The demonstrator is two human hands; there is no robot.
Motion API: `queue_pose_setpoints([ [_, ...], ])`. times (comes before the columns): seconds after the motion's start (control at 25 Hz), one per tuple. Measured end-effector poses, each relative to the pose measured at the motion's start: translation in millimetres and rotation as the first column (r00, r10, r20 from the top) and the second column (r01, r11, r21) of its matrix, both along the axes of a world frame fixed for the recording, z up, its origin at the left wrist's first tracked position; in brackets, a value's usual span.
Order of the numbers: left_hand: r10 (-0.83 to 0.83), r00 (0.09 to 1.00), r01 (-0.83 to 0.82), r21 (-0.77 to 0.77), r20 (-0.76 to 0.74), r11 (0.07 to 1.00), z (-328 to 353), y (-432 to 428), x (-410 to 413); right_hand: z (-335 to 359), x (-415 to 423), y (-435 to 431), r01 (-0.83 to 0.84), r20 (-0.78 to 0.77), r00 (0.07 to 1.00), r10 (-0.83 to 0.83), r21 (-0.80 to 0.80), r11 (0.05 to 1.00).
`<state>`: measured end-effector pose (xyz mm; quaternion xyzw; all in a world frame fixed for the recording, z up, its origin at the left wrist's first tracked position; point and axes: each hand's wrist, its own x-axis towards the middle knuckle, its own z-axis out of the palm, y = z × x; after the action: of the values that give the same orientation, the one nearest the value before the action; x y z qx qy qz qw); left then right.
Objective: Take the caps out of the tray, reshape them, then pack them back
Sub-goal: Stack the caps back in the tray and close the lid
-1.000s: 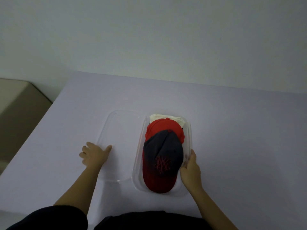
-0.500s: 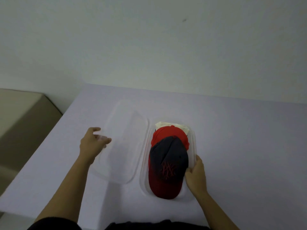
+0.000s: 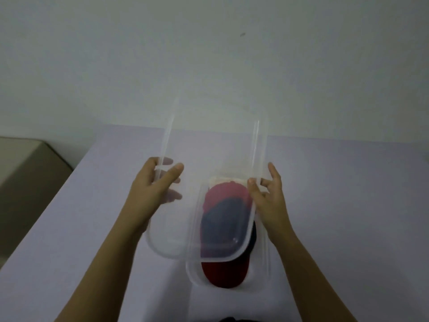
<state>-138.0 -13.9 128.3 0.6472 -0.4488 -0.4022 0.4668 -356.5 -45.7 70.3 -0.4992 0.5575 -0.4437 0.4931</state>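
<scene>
Two hands now hold the clear oblong plastic lid [image 3: 216, 145] off the lavender desk [image 3: 348, 205], where it lay flat a second ago. The left hand [image 3: 155, 189] grips its left edge with curled fingers, and the right hand [image 3: 267, 201], which had been steadying the tray, pinches its right edge. The lid hangs tilted above the clear plastic tray [image 3: 267, 270], which suggests closing rather than unpacking. The stacked caps [image 3: 224, 274], navy-and-red on top, red beneath, cream at the far end, lie inside the tray with their crowns rounded.
</scene>
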Motion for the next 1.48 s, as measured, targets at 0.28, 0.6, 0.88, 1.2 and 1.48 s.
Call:
queue_pose_setpoints([
  [0.28, -0.154, 0.972, 0.126, 0.160, 0.176, 0.979, -108, -11, -46, -65, -23, 6, 0.083, -0.208, 0.977, -0.052, 0.144, 0.986],
  [0.6, -0.307, 0.890, 0.210, 0.295, 0.336, 0.932, -166, -9, -48, -103, -20, 13, 0.015, -0.253, 0.967, 0.036, 0.199, 0.980],
  [0.88, -0.323, 0.844, 0.188, 0.328, 0.428, 0.926, -169, -14, -52, -112, -23, 9, 0.032, -0.328, 0.944, 0.041, 0.216, 0.976],
  [1.2, -0.337, 0.840, 0.194, 0.345, 0.425, 0.918, -173, -23, -45, -110, -19, 3, 0.041, -0.419, 0.906, 0.054, 0.215, 0.976],
  [1.48, -0.323, 0.881, 0.218, 0.309, 0.347, 0.926, -173, -19, -43, -110, -26, 5, 0.008, -0.333, 0.940, 0.074, 0.239, 0.971],
])
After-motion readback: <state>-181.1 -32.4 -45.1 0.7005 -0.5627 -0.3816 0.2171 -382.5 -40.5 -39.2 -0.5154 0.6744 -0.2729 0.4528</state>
